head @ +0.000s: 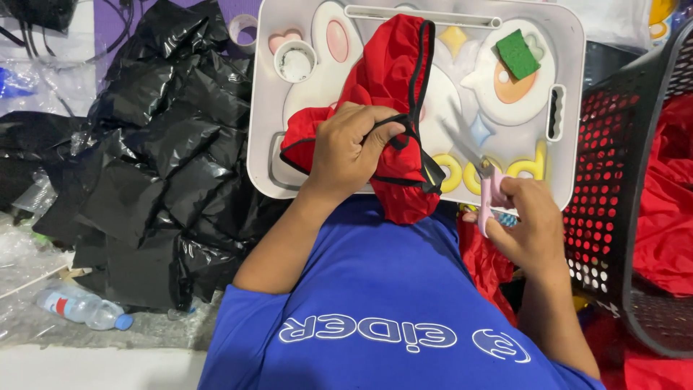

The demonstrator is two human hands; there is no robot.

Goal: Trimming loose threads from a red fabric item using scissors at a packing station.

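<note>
My left hand point(351, 148) presses down on a red fabric piece with black trim point(386, 79) that lies across a white lap tray point(570, 65). The fingers pinch the black edging near the cloth's middle. My right hand point(530, 224) grips small scissors with pink handles point(489, 189); their blades point up and left over the tray, just right of the cloth. A green sponge point(517, 53) sits at the tray's far right, and a small white round cup point(294, 61) stands at its far left.
A heap of black plastic bags point(166, 159) fills the floor to the left. A plastic water bottle point(81, 307) lies near the lower left. On the right a black perforated basket point(613, 217) holds more red fabric point(668, 209). My blue shirt fills the foreground.
</note>
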